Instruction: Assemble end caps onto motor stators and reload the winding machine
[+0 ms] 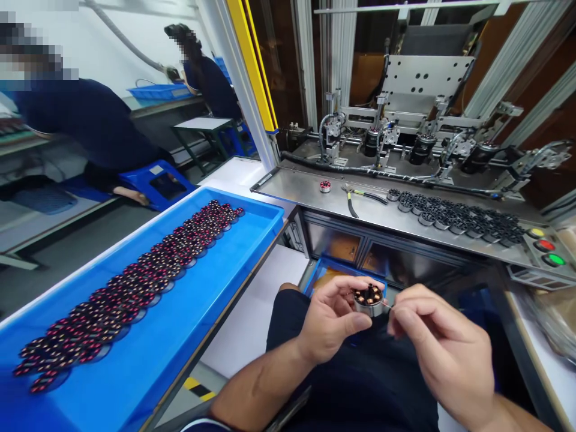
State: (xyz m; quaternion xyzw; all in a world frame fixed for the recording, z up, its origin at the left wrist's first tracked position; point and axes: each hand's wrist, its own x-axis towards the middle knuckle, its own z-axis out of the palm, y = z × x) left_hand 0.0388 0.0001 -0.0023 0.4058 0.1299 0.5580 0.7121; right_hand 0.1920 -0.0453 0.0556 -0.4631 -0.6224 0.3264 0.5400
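Between the thumb and fingers of my left hand [330,318] is a wound motor stator [369,300], with copper coils on top and a silver ring around its side. My right hand [443,348] is just to the right of it, thumb and forefinger pinched on a thin wire end [387,306] that comes off the stator. Both hands are above my lap. On the metal bench ahead, pliers [360,196] with yellow-black handles lie spread, beside a single red-topped stator [324,186]. Several black stators [454,216] are grouped to their right.
At left, a long blue tray [216,306] holds rows of red-and-copper stators [135,288]. Behind the bench stands a winding machine [423,138]. A control box with coloured buttons [546,246] is at right. Two people [85,120] sit at benches on the far left.
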